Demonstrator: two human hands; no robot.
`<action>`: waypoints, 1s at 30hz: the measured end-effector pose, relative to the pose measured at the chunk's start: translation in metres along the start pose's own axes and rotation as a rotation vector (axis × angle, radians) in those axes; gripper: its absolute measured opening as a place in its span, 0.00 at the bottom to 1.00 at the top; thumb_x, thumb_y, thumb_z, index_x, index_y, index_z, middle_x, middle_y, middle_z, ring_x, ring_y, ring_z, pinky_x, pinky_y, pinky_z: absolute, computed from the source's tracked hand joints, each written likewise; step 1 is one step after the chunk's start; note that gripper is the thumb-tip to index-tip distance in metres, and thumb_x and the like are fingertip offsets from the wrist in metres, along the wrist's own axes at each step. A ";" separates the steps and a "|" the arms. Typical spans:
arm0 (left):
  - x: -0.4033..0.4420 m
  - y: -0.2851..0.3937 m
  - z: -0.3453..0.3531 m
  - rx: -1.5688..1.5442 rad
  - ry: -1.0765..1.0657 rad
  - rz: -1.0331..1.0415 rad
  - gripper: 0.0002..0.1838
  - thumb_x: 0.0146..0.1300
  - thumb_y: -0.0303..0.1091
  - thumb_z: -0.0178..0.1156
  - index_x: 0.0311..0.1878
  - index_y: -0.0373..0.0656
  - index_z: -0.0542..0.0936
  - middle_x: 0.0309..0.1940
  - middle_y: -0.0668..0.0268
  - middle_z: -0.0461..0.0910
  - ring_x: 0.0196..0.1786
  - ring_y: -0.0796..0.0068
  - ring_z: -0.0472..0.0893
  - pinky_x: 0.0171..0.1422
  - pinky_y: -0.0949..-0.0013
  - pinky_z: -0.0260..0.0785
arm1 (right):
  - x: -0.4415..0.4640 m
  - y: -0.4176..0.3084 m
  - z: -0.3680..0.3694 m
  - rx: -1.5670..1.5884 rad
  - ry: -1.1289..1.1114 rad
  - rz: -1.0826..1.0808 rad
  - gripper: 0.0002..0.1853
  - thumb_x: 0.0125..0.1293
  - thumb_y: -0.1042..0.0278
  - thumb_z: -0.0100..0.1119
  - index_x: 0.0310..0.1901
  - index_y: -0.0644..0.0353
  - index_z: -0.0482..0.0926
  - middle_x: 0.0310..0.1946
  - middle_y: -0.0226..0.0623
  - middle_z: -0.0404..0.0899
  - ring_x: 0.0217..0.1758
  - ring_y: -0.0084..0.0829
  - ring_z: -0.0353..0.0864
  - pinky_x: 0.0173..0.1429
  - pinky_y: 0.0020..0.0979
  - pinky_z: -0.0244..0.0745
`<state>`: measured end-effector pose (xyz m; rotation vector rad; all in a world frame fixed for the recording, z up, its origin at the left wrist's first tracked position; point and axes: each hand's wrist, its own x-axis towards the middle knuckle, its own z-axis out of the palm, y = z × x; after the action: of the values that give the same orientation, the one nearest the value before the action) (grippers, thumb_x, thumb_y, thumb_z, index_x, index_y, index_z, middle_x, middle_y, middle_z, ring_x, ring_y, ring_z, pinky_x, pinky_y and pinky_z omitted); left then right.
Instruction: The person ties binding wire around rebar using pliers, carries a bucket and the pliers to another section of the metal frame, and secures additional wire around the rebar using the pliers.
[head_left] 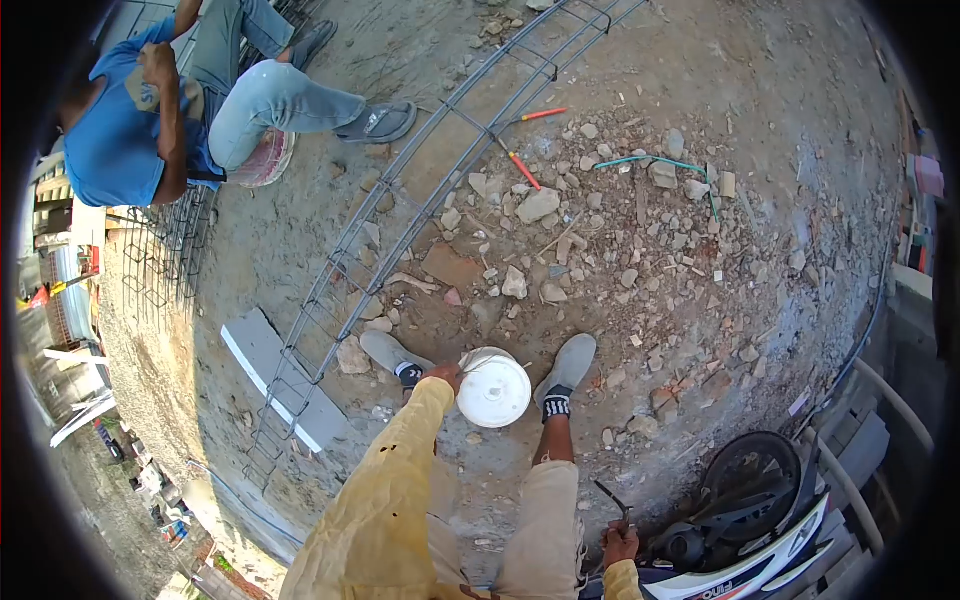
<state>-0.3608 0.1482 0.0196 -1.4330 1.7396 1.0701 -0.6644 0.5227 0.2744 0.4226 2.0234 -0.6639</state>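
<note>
- A long steel rebar cage [437,210] is stretching across the dirt ground, left of the rubble.
- A scooter [750,562] is occupying the lower right, near the right hand.
- A white bucket [494,388] is resting on the ground between the feet.
- The left hand [446,376] is reaching to the bucket's left edge; whether its fingers are pinching anything, I cannot tell.
- The right hand [620,543] is curling its fingers around a slim dark hand tool [612,497].
</note>
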 end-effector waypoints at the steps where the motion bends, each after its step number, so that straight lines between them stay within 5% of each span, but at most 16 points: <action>1: -0.001 0.019 -0.007 0.013 -0.007 -0.036 0.23 0.64 0.53 0.53 0.50 0.45 0.79 0.50 0.52 0.79 0.53 0.49 0.78 0.58 0.54 0.70 | -0.002 0.001 -0.011 0.002 -0.003 0.060 0.05 0.63 0.76 0.51 0.40 0.60 0.75 0.26 0.35 0.78 0.23 0.23 0.76 0.26 0.25 0.73; 5: -0.034 0.080 -0.030 -0.064 0.110 -0.057 0.21 0.61 0.48 0.55 0.49 0.42 0.79 0.49 0.48 0.79 0.53 0.47 0.77 0.57 0.53 0.70 | 0.003 0.011 -0.040 0.010 0.010 0.175 0.07 0.62 0.77 0.51 0.41 0.62 0.76 0.25 0.38 0.79 0.21 0.25 0.76 0.24 0.27 0.74; 8: -0.079 0.130 -0.074 -0.036 0.187 -0.044 0.21 0.61 0.47 0.55 0.49 0.42 0.79 0.50 0.48 0.78 0.55 0.47 0.77 0.60 0.53 0.69 | 0.012 0.020 -0.050 0.125 0.016 0.068 0.07 0.62 0.77 0.50 0.41 0.61 0.76 0.24 0.38 0.78 0.19 0.26 0.75 0.23 0.28 0.72; 14: -0.184 0.218 -0.183 -0.049 0.423 0.082 0.16 0.61 0.43 0.56 0.45 0.41 0.80 0.46 0.46 0.78 0.47 0.43 0.78 0.54 0.50 0.70 | -0.007 -0.061 -0.078 -0.321 0.176 -0.207 0.10 0.64 0.75 0.49 0.45 0.64 0.76 0.34 0.38 0.80 0.38 0.31 0.81 0.43 0.32 0.75; 18: -0.213 0.253 -0.241 0.019 0.576 0.176 0.16 0.62 0.43 0.56 0.44 0.40 0.81 0.40 0.44 0.80 0.46 0.42 0.78 0.53 0.50 0.70 | 0.013 -0.104 -0.086 0.007 0.501 -0.710 0.22 0.65 0.77 0.46 0.60 0.65 0.71 0.38 0.38 0.78 0.40 0.32 0.75 0.47 0.32 0.70; 23: -0.253 0.312 -0.303 -0.012 0.616 0.151 0.18 0.62 0.44 0.57 0.42 0.37 0.80 0.40 0.43 0.80 0.47 0.42 0.78 0.53 0.51 0.70 | -0.045 -0.265 -0.140 0.680 0.355 -0.568 0.20 0.63 0.73 0.57 0.57 0.65 0.73 0.33 0.29 0.76 0.31 0.20 0.73 0.38 0.26 0.71; 26: -0.273 0.358 -0.325 -0.170 0.625 0.116 0.19 0.60 0.47 0.57 0.38 0.38 0.82 0.37 0.44 0.81 0.44 0.43 0.79 0.51 0.51 0.70 | -0.054 -0.319 -0.180 0.805 0.205 -0.404 0.16 0.68 0.68 0.56 0.56 0.60 0.75 0.26 0.22 0.73 0.24 0.16 0.68 0.30 0.24 0.69; 30: -0.245 0.381 -0.340 -0.182 0.717 0.158 0.18 0.59 0.48 0.58 0.37 0.40 0.82 0.33 0.47 0.82 0.41 0.45 0.81 0.48 0.49 0.71 | -0.055 -0.401 -0.220 1.101 0.100 -0.659 0.08 0.71 0.57 0.55 0.43 0.50 0.73 0.19 0.21 0.66 0.19 0.19 0.67 0.23 0.28 0.65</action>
<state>-0.6756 -0.0105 0.4631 -1.9851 2.3216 0.8592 -1.0001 0.3357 0.5280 0.3887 1.6977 -2.2099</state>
